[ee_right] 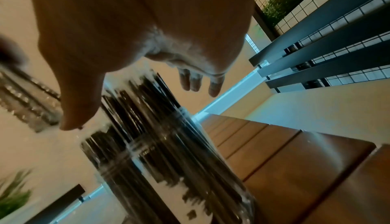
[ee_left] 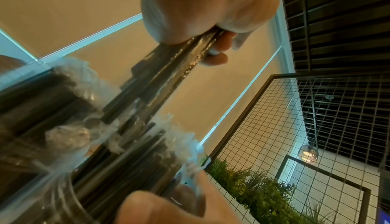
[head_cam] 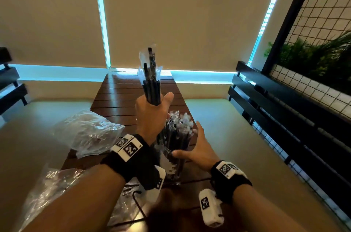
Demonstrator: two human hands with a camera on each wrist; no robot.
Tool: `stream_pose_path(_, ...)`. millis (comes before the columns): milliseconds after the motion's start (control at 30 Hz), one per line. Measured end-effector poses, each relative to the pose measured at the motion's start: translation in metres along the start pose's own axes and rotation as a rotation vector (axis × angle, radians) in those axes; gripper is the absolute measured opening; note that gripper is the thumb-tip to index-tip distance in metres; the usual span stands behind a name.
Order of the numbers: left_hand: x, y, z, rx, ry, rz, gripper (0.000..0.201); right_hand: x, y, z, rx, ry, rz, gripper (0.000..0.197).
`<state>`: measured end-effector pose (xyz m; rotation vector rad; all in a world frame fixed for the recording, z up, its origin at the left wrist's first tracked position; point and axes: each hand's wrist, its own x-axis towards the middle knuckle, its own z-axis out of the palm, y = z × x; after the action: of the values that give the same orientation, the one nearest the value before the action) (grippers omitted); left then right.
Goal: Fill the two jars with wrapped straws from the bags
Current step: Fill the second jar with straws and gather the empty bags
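My left hand [head_cam: 156, 101] grips a bundle of black straws in clear wrappers [head_cam: 152, 78] and holds it upright above the table; the left wrist view shows its fingers curled round the bundle [ee_left: 185, 57]. Just below and to the right stands a clear glass jar [head_cam: 173, 167], packed with wrapped straws [head_cam: 176, 129] whose tops stick out. My right hand [head_cam: 191, 146] is spread beside that jar, fingers straight, thumb against the glass. The jar [ee_right: 190, 186] looks full in the right wrist view. I cannot make out a second jar plainly.
Two crumpled clear plastic bags lie on the left, one [head_cam: 87, 133] further back and one [head_cam: 51, 190] near my forearm. The slatted wooden table [head_cam: 121, 89] is narrow, with pale bench cushions [head_cam: 237, 136] either side. A black slatted backrest [head_cam: 284, 110] and wire grid [head_cam: 313, 13] stand right.
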<state>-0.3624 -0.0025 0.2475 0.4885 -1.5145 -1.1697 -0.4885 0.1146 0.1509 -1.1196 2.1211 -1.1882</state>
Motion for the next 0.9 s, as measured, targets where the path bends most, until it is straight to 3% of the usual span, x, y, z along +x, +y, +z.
stream_pose_path(100, 0.006, -0.019, 0.011, 0.02, -0.028, -0.033, 0.045, 0.013, 0.012, 0.017, 0.07, 0.006, -0.067, 0.12)
stream_pose_path(333, 0.016, -0.048, 0.036, 0.039, -0.017, -0.078, 0.047, 0.032, 0.022, 0.032, 0.142, 0.109, 0.004, 0.077)
stream_pose_path(567, -0.004, -0.088, 0.044, 0.066, 0.001, -0.162, 0.039, 0.033, 0.032, 0.032, 0.205, 0.112, -0.025, 0.075)
stream_pose_path(700, -0.025, -0.115, 0.038, 0.118, -0.1, -0.174, 0.045, 0.036, 0.031, 0.029, 0.127, 0.116, -0.053, 0.073)
stream_pose_path(900, -0.026, -0.111, 0.032, 0.242, -0.236, -0.139, 0.031, 0.039, 0.032, 0.031, 0.094, 0.151, -0.065, 0.074)
